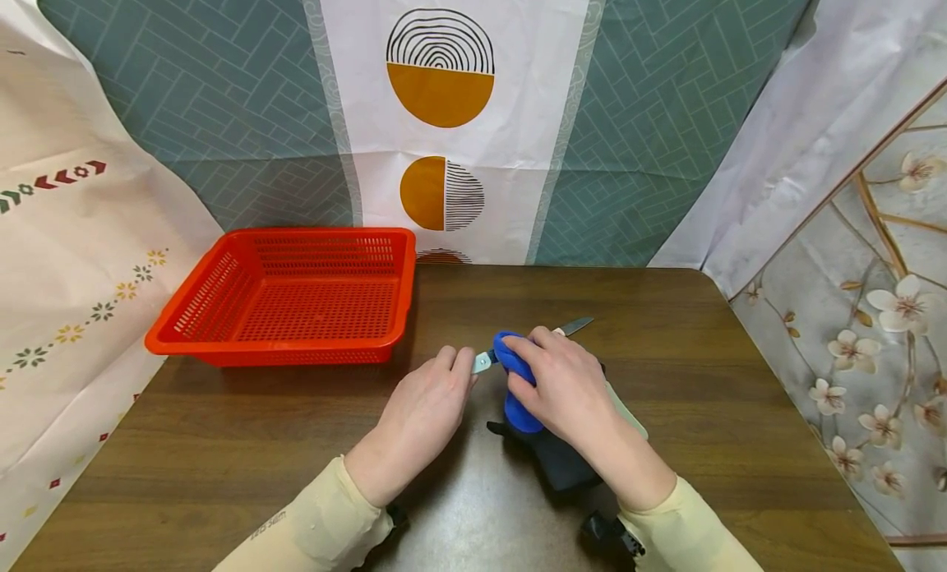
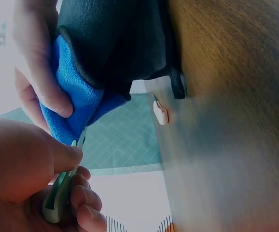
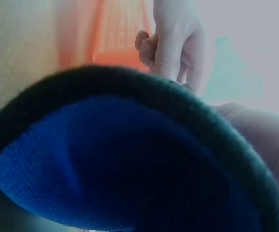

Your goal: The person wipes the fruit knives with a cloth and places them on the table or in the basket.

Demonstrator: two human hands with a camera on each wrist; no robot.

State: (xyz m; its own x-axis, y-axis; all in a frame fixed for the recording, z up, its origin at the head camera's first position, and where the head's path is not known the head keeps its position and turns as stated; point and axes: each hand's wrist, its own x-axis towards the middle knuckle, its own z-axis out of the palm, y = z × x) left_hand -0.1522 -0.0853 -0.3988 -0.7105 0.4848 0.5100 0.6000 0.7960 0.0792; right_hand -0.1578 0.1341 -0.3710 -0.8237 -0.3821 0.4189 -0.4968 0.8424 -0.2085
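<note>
"Where's the pale green tool (image 1: 482, 362)?"
"I see the left hand (image 1: 423, 412) gripping it over the worktop (image 1: 740, 473), its far end at the blue fabric (image 1: 522, 413)."
"Right hand (image 1: 562, 387)?"
"Pinching that fabric; red basket (image 1: 277, 348) off left."

A screened tabletop workspace, whether in a home or a studio impossible to tell: a teal-and-white printed sheet (image 1: 459, 140) hangs behind a wood-grain table (image 1: 725, 440), patterned with herringbone-like lines and ochre half-circles. A creased cream sheet (image 1: 81, 260) with small flower motifs lines the left side, while white cloth (image 1: 755, 169) and a blossom-print panel (image 1: 873, 391) border the right. A red perforated plastic basket (image 1: 281, 347) sits at back left.
</note>
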